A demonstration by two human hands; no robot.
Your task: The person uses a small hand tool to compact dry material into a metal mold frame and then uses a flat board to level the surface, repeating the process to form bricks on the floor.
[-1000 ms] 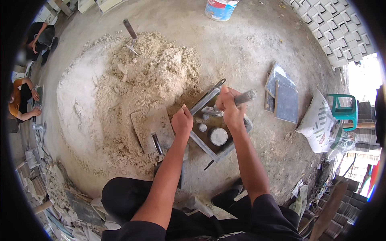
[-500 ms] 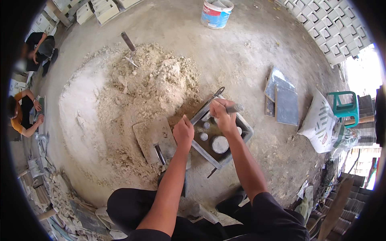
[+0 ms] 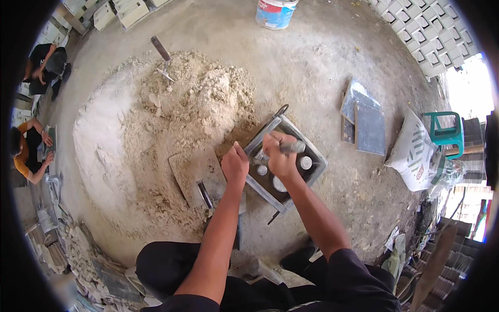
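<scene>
A square metal mould [image 3: 318, 172] lies tilted on the floor in front of me, with round upright cores inside, among them a pale round core [image 3: 305, 163]. My left hand [image 3: 235, 164] is closed at the mould's left side and appears to grip its edge. Above the inside of the mould, my right hand [image 3: 279, 160] is wrapped round a short grey bar [image 3: 293, 147], one end sticking out to the right. What lies beneath that hand is hidden. Just left of the mould, a flat trowel [image 3: 195, 174] with a metal handle [image 3: 204, 194] rests on the sand.
A large sand heap [image 3: 218, 88] spreads to the left, with a handled tool [image 3: 161, 49] stuck in it. Flat boards [image 3: 370, 129], a white sack [image 3: 413, 151] and a green stool [image 3: 447, 135] stand right. A bucket [image 3: 275, 14] is far ahead. Two people sit at left.
My right hand has moved slightly left and down over the mould with the grey bar, uncovering the pale core at right. My left hand stays at the mould's edge.
</scene>
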